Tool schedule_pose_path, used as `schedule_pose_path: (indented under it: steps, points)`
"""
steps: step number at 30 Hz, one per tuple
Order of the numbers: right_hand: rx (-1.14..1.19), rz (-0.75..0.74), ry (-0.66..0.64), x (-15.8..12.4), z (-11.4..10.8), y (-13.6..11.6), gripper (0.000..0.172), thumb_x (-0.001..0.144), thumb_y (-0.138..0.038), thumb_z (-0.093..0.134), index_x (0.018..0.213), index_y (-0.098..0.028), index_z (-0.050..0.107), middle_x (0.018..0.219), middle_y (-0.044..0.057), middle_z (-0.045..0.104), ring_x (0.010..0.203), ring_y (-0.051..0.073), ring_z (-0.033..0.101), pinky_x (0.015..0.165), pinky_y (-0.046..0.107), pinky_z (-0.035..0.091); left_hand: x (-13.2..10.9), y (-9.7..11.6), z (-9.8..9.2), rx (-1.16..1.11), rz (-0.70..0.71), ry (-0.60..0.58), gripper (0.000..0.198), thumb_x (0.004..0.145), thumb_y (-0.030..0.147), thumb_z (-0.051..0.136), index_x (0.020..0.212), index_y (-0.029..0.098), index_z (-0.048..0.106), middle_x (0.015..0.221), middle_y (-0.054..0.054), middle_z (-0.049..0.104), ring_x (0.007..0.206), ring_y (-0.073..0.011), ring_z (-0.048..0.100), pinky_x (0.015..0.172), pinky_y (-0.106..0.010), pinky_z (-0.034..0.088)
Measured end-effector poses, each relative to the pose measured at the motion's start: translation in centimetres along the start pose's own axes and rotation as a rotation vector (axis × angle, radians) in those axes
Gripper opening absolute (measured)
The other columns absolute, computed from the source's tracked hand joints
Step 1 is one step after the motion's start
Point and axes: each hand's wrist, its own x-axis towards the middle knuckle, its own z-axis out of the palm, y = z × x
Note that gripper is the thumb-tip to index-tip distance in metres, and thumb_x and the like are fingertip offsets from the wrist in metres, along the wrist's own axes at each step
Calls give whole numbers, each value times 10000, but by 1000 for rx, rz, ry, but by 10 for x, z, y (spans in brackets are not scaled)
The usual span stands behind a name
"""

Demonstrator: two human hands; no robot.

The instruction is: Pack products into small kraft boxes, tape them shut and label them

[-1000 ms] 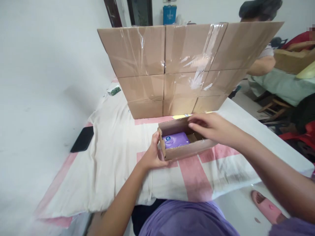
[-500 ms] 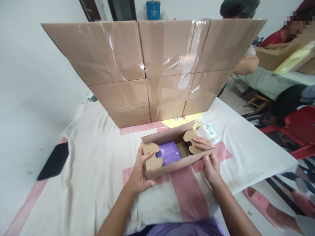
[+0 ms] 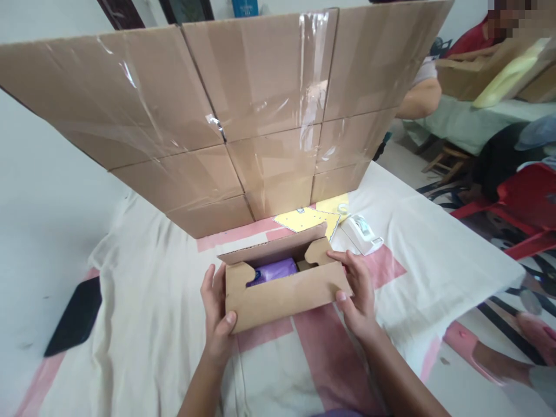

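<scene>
cloth (image 3: 152, 347): covering worktop (image 3: 478, 249)
red chair (image 3: 527, 200): standing right
blue container (image 3: 245, 6): bearing unreadable lettering
grip: left hand (image 3: 218, 313), right hand (image 3: 359, 295) clamping carton (image 3: 284, 298)

Both forearms (image 3: 202, 373) angle up from the bottom edge, left hand (image 3: 216, 319) lower centre-left, right hand (image 3: 361, 298) lower centre-right, thumbs (image 3: 227, 322) turned inward, fingers (image 3: 211, 292) kinda bent.
</scene>
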Motion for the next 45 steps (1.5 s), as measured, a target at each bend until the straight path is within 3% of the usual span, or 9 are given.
schedule_pose_path:
  steps: [6,10,15,25,30,33,37,41,45]
  points:
    - [50,-62,11,4,0,2,572,1020,-452,516,1571,-365,390,1537,97,487,1405,350,468,1102,605,441,9,24,10,110,123,45,819,907,522,568,1598,478,130,1665,-44,325,1536,-343,341,1145,-586,456]
    - [66,-49,-6,5,0,-1,530,1021,-437,529,1537,-376,428,1516,103,502,1403,355,477,1107,623,441,1,48,13,494,359,122,581,938,271,534,1482,460,455,1633,4,363,1566,-329,268,1213,-625,355]
    - [79,-16,5,4,-1,-2,487,1017,-347,545,1498,-365,467,1507,102,522,1417,328,482,1139,608,430,-18,78,26,1083,661,-112,518,844,132,609,1332,302,645,1352,-44,694,1317,-303,574,1279,-652,120]
    - [60,46,0,7,-2,6,413,1029,-447,514,1392,-264,581,1448,133,593,1409,295,511,1177,539,412,7,88,47,1026,729,-28,66,871,283,728,808,297,715,1296,4,719,1356,-327,536,1248,-680,80]
    - [62,43,-2,7,0,11,464,1035,-495,479,1409,-241,582,1436,143,599,1394,295,520,1177,528,407,20,108,56,1118,342,-20,699,858,489,730,1492,309,499,1677,-125,340,1557,-485,183,1133,-846,-74]
    - [65,44,-11,5,-1,11,491,1033,-519,470,1428,-246,577,1438,144,596,1384,294,530,1164,521,423,15,114,59,1108,301,-93,735,922,429,650,1585,329,349,1587,-123,488,1514,-422,330,1163,-795,-133]
    - [68,55,-23,3,-3,9,509,1029,-525,478,1449,-255,572,1454,143,590,1391,293,529,1163,516,427,0,108,66,1133,375,-124,527,988,354,556,1508,317,480,1349,-89,689,1235,-332,610,1236,-714,29]
    - [59,98,-31,3,-9,6,471,1013,-487,521,1413,-254,605,1405,132,632,1319,267,594,1089,456,499,-15,95,76,1170,464,-202,498,963,432,602,1434,271,579,1356,-101,688,1216,-355,607,1158,-602,316]
    - [-29,208,35,11,-37,13,350,970,-433,535,1174,-209,710,1197,119,715,1054,242,690,888,395,565,-19,90,81,1258,468,-164,563,934,441,639,1454,239,564,1308,-121,697,1180,-371,601,1068,-565,387]
